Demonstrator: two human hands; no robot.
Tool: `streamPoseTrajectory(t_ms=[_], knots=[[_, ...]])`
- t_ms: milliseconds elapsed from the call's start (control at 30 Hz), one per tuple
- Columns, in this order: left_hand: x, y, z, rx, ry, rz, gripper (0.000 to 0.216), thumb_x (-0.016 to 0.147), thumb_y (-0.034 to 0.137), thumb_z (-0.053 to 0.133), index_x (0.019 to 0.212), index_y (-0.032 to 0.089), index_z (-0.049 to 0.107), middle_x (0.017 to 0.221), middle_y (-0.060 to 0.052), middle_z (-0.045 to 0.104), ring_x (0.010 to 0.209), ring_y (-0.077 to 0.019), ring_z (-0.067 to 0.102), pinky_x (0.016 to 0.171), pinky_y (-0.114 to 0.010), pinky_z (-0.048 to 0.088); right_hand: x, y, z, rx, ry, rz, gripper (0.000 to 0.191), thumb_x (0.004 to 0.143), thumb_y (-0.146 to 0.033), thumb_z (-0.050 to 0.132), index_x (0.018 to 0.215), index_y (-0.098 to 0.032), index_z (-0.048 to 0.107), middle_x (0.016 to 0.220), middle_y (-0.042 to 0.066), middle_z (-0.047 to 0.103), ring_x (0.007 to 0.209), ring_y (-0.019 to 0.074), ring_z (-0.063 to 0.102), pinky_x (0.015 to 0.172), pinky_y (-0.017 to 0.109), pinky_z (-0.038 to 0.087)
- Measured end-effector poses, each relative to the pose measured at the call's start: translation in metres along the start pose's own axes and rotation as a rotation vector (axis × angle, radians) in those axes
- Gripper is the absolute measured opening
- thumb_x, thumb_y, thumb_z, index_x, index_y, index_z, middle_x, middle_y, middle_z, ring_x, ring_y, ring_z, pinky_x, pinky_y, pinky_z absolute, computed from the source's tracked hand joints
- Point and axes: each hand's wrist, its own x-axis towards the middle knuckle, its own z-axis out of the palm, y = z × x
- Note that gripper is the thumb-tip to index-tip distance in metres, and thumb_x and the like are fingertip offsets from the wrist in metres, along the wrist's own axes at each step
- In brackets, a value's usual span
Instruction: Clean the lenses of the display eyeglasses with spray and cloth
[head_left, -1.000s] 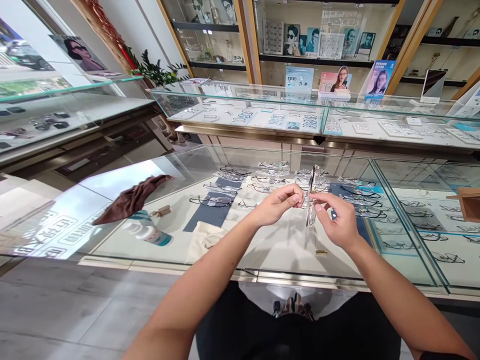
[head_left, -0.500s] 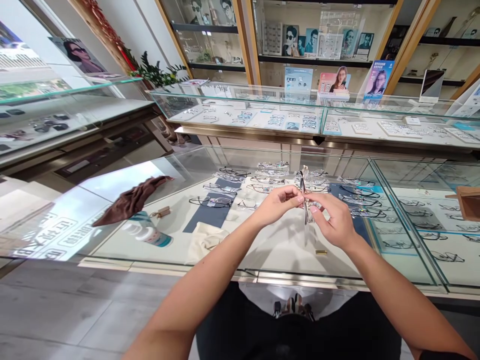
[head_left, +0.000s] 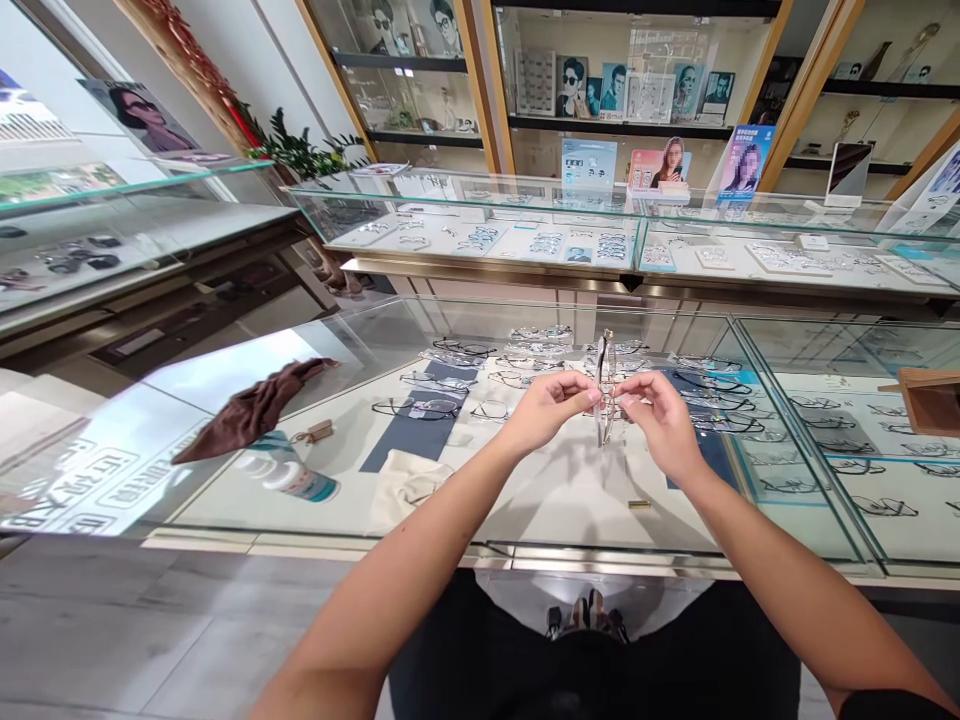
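Observation:
A pair of eyeglasses (head_left: 606, 350) is held up on edge above the glass counter, its lenses seen nearly side-on. My left hand (head_left: 553, 408) pinches it from the left, thumb and fingers together at the middle of the frame. From the right, my right hand (head_left: 660, 415) grips it at about the same height between thumb and fingertips. The exact parts under the fingertips are hidden. Beneath the hands, a small brass-coloured piece (head_left: 639, 505) lies on the counter.
Left on the counter are a brown cloth (head_left: 251, 412), a spray bottle (head_left: 296, 475), a small brown tag (head_left: 319, 430) and a cream cloth (head_left: 409, 485). Rows of spectacles (head_left: 716, 395) lie inside the glass case (head_left: 525, 550). A wooden box (head_left: 930, 400) stands far right.
The fingers of my right hand have curled in closer around the eyeglasses, and the frame has turned slightly, showing more of its lens rims. The whole view has shifted a little.

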Motion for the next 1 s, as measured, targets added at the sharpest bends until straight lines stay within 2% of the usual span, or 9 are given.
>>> streamPoseTrajectory(t_ms=[133,367,467,567,700,900,1000], knots=[[0.000,-0.001,0.000,0.019,-0.010,0.018,0.044,0.077,0.057,0.088,0.081,0.016,0.073,0.074,-0.003,0.070,0.073,-0.0157,0.063,0.076,-0.032,0.052,0.008,0.002,-0.001,0.140,-0.091,0.187,0.028,0.081,-0.051,0.078,0.091,-0.025,0.075,0.094,0.002,0.076,0.084,0.0181,0.066,0.073,0.031,0.053],[0.002,-0.002,-0.006,0.118,0.004,0.035,0.045,0.079,0.058,0.085,0.082,0.015,0.072,0.077,-0.005,0.071,0.075,-0.0166,0.063,0.073,-0.030,0.050,0.014,0.001,-0.006,0.319,-0.105,0.300,0.030,0.068,-0.049,0.087,0.075,-0.024,0.073,0.082,0.001,0.075,0.078,0.0164,0.064,0.071,0.029,0.049],[0.004,0.000,-0.014,0.271,0.124,0.107,0.039,0.086,0.055,0.077,0.084,0.017,0.070,0.083,-0.006,0.074,0.079,-0.0185,0.064,0.076,-0.031,0.049,0.019,-0.003,-0.013,0.358,-0.092,0.310,0.027,0.066,-0.044,0.085,0.069,-0.024,0.068,0.078,0.001,0.072,0.075,0.0160,0.063,0.068,0.028,0.049],[0.005,0.003,-0.024,0.567,0.280,0.222,0.026,0.093,0.045,0.068,0.087,0.020,0.069,0.089,-0.007,0.075,0.086,-0.0212,0.064,0.082,-0.033,0.047,0.023,-0.006,-0.020,0.315,-0.106,0.285,0.023,0.065,-0.039,0.080,0.063,-0.024,0.062,0.073,0.001,0.069,0.072,0.0169,0.061,0.066,0.029,0.049],[0.005,0.002,-0.033,0.886,0.358,0.327,0.020,0.097,0.037,0.059,0.092,0.021,0.071,0.096,-0.008,0.077,0.096,-0.0260,0.065,0.091,-0.038,0.046,0.026,-0.003,-0.021,0.273,-0.144,0.262,0.021,0.065,-0.034,0.074,0.058,-0.024,0.057,0.068,-0.001,0.064,0.066,0.0158,0.057,0.064,0.030,0.049],[0.007,-0.004,-0.034,0.944,0.417,0.385,0.025,0.101,0.041,0.058,0.109,0.021,0.071,0.113,-0.011,0.077,0.109,-0.0285,0.065,0.097,-0.041,0.046,0.024,-0.001,-0.021,0.365,-0.126,0.324,0.024,0.068,-0.038,0.080,0.068,-0.024,0.061,0.078,0.000,0.071,0.074,0.0165,0.063,0.066,0.030,0.052],[0.005,-0.003,-0.032,0.980,0.563,0.483,0.032,0.101,0.045,0.059,0.119,0.021,0.068,0.124,-0.014,0.072,0.119,-0.0299,0.062,0.104,-0.043,0.044,0.025,-0.003,-0.025,0.407,-0.083,0.317,0.028,0.071,-0.041,0.084,0.073,-0.025,0.061,0.087,0.002,0.075,0.081,0.0174,0.068,0.068,0.030,0.055]])
